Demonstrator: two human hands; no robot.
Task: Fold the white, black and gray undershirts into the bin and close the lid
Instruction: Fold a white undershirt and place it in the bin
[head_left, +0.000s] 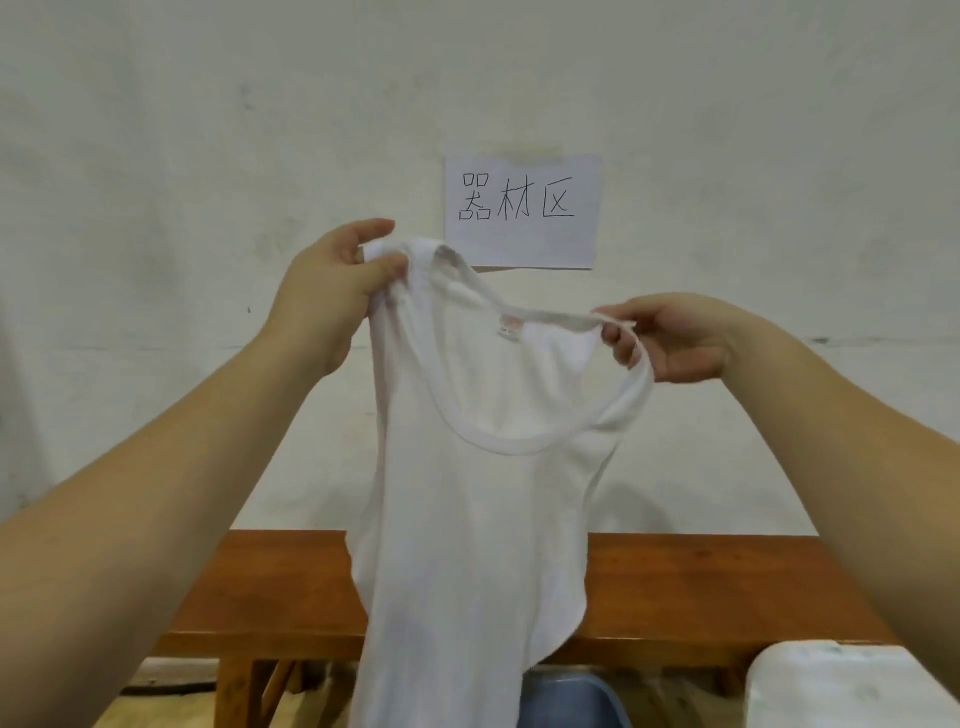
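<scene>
The white undershirt hangs in the air in front of me, neckline facing me, its lower part dropping out of the bottom of the view. My left hand pinches the left shoulder strap, held higher. My right hand grips the thin right shoulder strap, which loops around its fingers. At the bottom right corner sits a white box-like thing, possibly the bin or its lid. The black and gray undershirts are out of sight.
A brown wooden table stands against the white wall behind the shirt. A paper sign with handwritten characters hangs on the wall. Something blue shows below the table, partly hidden by the shirt.
</scene>
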